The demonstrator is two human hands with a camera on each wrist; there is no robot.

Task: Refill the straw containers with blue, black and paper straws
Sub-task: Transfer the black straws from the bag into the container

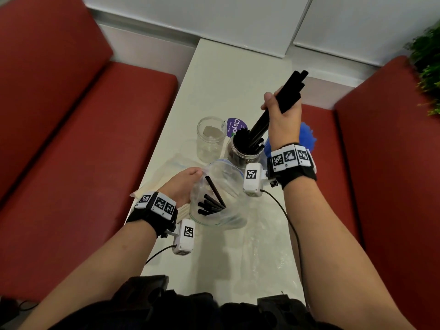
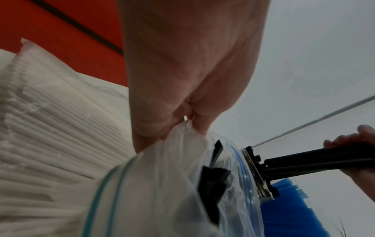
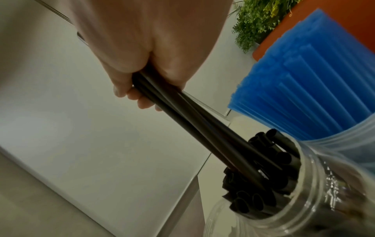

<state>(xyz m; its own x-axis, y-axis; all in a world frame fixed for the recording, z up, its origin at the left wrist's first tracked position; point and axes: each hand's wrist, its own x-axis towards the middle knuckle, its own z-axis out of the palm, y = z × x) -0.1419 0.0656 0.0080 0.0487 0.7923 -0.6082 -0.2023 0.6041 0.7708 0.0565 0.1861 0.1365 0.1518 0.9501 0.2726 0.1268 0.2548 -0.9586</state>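
Observation:
My right hand (image 1: 282,108) grips a bundle of black straws (image 1: 287,94), slanted, with their lower ends in the mouth of a clear jar (image 1: 245,156) full of black straws (image 3: 261,184). My left hand (image 1: 183,184) pinches the rim of a clear zip bag (image 1: 221,186) holding several black straws (image 1: 212,203). An empty clear jar (image 1: 210,136) stands to the left of the black-straw jar. Blue straws (image 1: 307,136) stand in a jar behind my right wrist (image 3: 316,80). A bag of white paper straws (image 2: 50,128) lies under my left hand.
The narrow white table (image 1: 226,75) runs between two red benches (image 1: 71,139) (image 1: 392,163). A purple round sticker (image 1: 235,126) lies behind the jars. Crumpled clear plastic (image 1: 262,246) lies near the front. A green plant (image 1: 428,55) is at the far right.

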